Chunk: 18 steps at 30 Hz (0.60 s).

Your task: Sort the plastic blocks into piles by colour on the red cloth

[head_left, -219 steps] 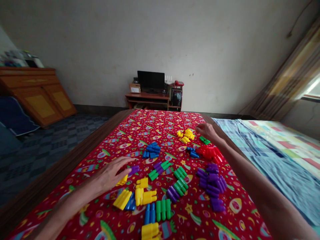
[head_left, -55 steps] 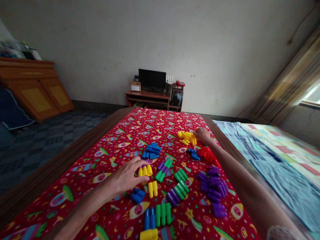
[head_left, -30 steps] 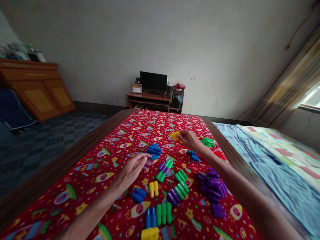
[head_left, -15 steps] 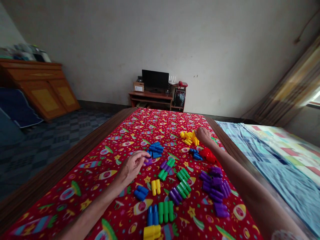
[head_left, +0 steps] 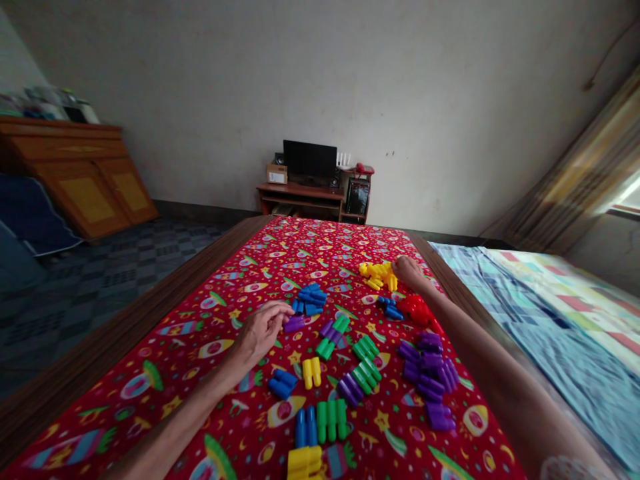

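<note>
My left hand (head_left: pixel 261 330) hovers low over the cloth with loosely bent fingers, apparently holding nothing. Just right of its fingertips lies a purple block (head_left: pixel 294 324), with a cluster of blue blocks (head_left: pixel 313 299) behind it. Farther out, my right hand (head_left: pixel 408 272) is closed at the right edge of a pile of yellow pieces (head_left: pixel 379 272); its fingertips are hidden, so what they grip does not show. Red pieces (head_left: pixel 416 309) and small blue pieces (head_left: pixel 391 308) lie below the right wrist, nearer to me.
Purple blocks (head_left: pixel 431 367) are heaped at the right. Joined green and purple blocks (head_left: pixel 333 337), green blocks (head_left: pixel 331 420), yellow blocks (head_left: pixel 311 373) and blue blocks (head_left: pixel 283 385) lie mid-table. A red patterned cloth (head_left: pixel 200 393) covers the table. A bed (head_left: pixel 550 313) stands right.
My left hand has drawn slightly left, leaving the purple block more exposed. My right hand stays beside the yellow pile, with hardly any shift.
</note>
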Each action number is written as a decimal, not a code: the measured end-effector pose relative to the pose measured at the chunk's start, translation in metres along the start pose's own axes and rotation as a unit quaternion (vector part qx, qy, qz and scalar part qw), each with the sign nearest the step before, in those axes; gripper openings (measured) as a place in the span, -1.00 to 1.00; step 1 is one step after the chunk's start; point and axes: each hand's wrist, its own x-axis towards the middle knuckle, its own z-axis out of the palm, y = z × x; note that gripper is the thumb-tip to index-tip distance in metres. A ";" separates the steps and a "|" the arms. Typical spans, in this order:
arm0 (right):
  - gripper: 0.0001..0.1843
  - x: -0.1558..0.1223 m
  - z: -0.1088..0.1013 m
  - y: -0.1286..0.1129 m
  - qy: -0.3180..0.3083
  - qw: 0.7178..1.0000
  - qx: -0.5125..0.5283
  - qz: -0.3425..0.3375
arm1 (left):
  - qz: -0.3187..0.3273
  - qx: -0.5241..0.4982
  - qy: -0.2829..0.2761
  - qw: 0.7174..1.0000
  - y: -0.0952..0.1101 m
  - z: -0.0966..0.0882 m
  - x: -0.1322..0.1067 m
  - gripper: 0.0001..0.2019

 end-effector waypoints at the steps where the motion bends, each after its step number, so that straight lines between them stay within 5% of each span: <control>1: -0.67 0.002 0.001 0.002 0.008 1.000 0.004 0.000 | -0.002 -0.003 0.002 1.000 -0.001 0.000 0.000 -0.73; 8: -0.68 0.014 -0.003 0.012 0.038 0.997 0.050 -0.034 | -0.020 -0.019 0.026 0.999 -0.011 -0.001 -0.002 -0.74; 18: -0.70 0.003 -0.002 -0.005 0.017 0.985 0.123 -0.120 | -0.032 -0.023 0.058 0.998 -0.015 -0.002 -0.004 -0.76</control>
